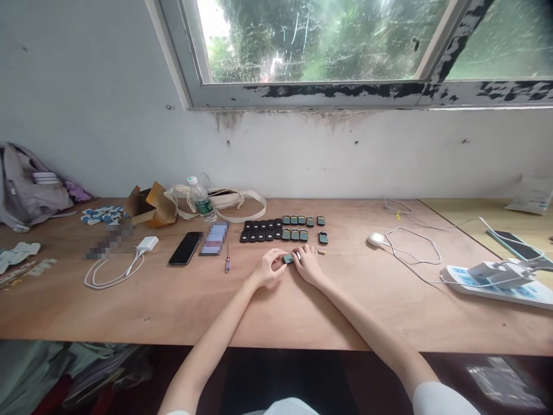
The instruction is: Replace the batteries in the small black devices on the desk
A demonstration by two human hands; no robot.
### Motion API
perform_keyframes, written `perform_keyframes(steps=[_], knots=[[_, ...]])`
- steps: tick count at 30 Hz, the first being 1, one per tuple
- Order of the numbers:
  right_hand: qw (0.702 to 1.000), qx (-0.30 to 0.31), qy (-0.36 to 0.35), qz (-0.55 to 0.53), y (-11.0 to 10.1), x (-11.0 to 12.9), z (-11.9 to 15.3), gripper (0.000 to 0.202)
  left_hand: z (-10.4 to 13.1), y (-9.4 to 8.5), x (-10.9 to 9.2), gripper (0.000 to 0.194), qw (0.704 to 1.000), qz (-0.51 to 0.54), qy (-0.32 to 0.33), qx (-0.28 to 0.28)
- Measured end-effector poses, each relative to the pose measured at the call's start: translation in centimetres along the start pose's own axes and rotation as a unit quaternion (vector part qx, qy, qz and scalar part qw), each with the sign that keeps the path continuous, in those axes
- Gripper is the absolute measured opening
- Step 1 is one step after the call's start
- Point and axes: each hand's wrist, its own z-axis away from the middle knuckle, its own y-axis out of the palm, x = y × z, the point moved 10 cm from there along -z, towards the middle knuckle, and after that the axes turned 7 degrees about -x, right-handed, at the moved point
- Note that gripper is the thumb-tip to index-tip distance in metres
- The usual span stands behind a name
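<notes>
At the middle of the wooden table, a small dark device with a grey-green face (288, 259) lies between my two hands. My left hand (268, 269) curls round its left end, thumb and fingers closed on it. The fingers of my right hand (307, 264) press on its right end and hide that part. Just beyond are two rows of small black cases (261, 230), and beside them similar devices with grey-green faces (299, 234). A small yellowish piece (322, 252) lies right of my right hand. A thin screwdriver (227, 264) rests to the left.
Left of the hands are a black phone (185, 249), a white charger (147, 244), a water bottle (203, 202) and an open cardboard box (152, 206). White cables (415, 262) and a power strip (496, 285) lie right. A window wall stands behind.
</notes>
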Motion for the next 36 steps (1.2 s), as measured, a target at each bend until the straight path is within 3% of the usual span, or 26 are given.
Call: perform_keyframes(steps=[5,9,20,36], knots=[[0.999,-0.009,0.023,-0.045,0.1,-1.5,-0.1,0.022,-0.1,1.0,0.0,0.025,0.999,-0.040,0.024,0.015],[0.996,-0.008,0.024,-0.080,0.1,-1.4,-0.1,0.020,0.0,1.2,0.5,0.017,0.998,-0.056,0.026,0.016],[0.993,0.001,0.030,-0.111,0.0,-1.2,-0.4,0.020,-0.3,2.4,0.0,0.015,0.992,-0.116,0.045,0.038],[0.981,-0.015,0.062,-0.185,-1.3,-1.5,0.7,0.021,-0.3,1.6,0.9,0.016,0.993,-0.120,0.012,0.014]])
